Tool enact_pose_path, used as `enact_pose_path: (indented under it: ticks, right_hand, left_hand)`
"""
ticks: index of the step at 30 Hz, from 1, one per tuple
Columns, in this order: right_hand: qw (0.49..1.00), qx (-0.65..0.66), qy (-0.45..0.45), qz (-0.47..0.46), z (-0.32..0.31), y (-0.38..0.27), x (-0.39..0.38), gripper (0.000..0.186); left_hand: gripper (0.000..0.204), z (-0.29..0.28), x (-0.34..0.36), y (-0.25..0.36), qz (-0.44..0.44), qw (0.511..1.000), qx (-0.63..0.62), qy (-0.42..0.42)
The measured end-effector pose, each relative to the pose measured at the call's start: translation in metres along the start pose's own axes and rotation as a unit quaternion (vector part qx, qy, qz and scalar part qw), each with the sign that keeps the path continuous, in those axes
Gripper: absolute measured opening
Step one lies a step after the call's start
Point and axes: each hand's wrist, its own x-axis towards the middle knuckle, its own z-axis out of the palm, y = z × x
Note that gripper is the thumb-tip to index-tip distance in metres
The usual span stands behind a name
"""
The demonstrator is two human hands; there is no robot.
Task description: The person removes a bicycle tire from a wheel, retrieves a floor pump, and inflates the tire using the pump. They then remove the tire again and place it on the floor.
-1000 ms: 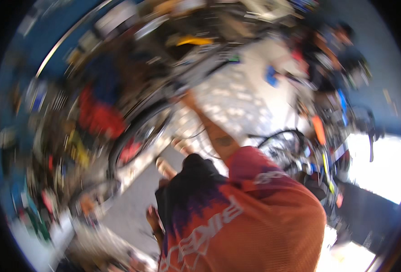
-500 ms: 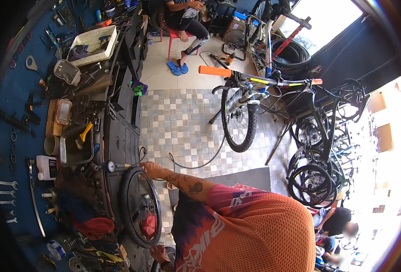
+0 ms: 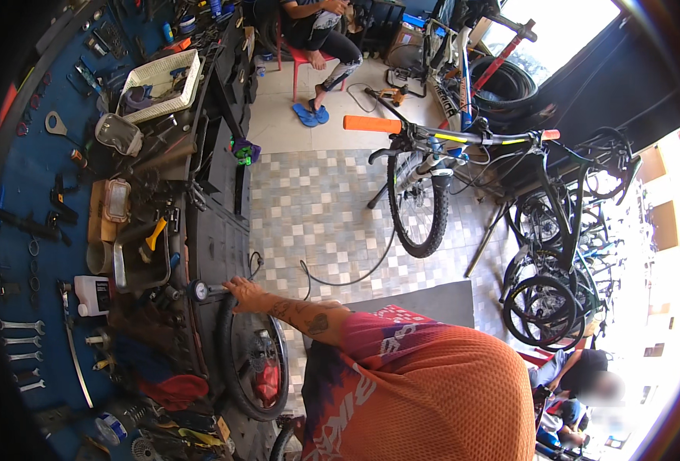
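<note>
My right hand [image 3: 246, 294] reaches to the top of an upright bicycle wheel [image 3: 280, 361] beside the dark workbench. Its fingers are closed round the end of a tyre inflator with a round dial gauge [image 3: 200, 290]. The gauge points toward the bench, and its hose loops behind the hand. A red object [image 3: 267, 384] shows through the spokes. Only a sliver of what seems to be my left hand [image 3: 300, 429] appears by the wheel's lower edge. Its fingers are hidden beside my orange jersey.
On the bench [image 3: 213, 230] lie a white basket [image 3: 163, 86], a metal tray with a yellow-handled brush [image 3: 154, 234], and a white jug [image 3: 92, 296]. Wrenches hang along the blue wall. A bicycle [image 3: 424, 184] stands ahead, a hose crosses the floor, and someone sits on a red chair [image 3: 297, 55].
My right hand has moved left, closer to the gauge. My left hand, plainer before at the wheel's bottom, has mostly gone behind my body. The whole view has shifted slightly.
</note>
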Motion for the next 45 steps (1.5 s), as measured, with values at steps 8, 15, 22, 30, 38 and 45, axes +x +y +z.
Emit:
enact_pose_path:
  ticks: [8,15,22,30,38,45]
  right_hand:
    - [0.996,0.067,0.030,-0.046,0.034,-0.016,0.046,0.109]
    - [0.997,0.070,-0.009,-0.032,0.038,-0.004,0.090,0.095]
    - [0.951,0.190,0.163,-0.181,0.038,-0.027,0.082,0.081]
    - [0.910,0.401,-0.108,-0.014,-0.038,-0.061,0.043,0.033]
    - [0.949,0.254,0.096,-0.161,-0.039,-0.066,-0.021,0.041]
    - [0.972,0.041,0.045,-0.225,-0.030,-0.028,-0.066,0.057]
  left_hand:
    - [0.035,-0.027,0.009,0.025,-0.158,0.948,-0.271,0.055]
    - [0.035,-0.035,0.006,0.041,-0.180,0.935,-0.296,0.070]
    - [0.035,-0.030,0.008,0.046,-0.201,0.931,-0.299,0.062]
    - [0.035,-0.028,0.021,0.056,-0.200,0.930,-0.306,0.048]
    - [0.035,-0.028,0.019,0.060,-0.201,0.924,-0.322,0.051]
    - [0.035,-0.025,0.010,0.048,-0.205,0.915,-0.342,0.057]
